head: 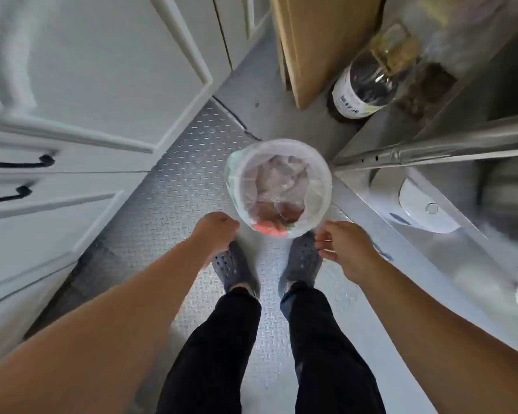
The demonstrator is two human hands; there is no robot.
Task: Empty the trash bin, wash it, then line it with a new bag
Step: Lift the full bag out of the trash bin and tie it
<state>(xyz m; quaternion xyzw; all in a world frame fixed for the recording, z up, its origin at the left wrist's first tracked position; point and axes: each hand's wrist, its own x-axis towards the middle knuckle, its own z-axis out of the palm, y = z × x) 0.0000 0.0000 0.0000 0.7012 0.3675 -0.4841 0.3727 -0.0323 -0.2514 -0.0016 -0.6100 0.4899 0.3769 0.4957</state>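
Checker-plate floor [174, 186]: lined trash bin [323, 186] between our curled left hand [214, 234], right hand [346, 249]; grip on bag unconfirmed.

Left hand [214, 231] and right hand [343, 249] — fingers curled, arms outstretched downward

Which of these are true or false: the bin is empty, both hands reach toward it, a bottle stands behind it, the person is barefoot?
1. The trash bin is empty. False: its bag holds rubbish.
2. The left hand and right hand both reach toward the bin's near rim. True.
3. A dark bottle stands beyond the bin. True.
4. The person is barefoot. False: grey perforated shoes are on both feet.
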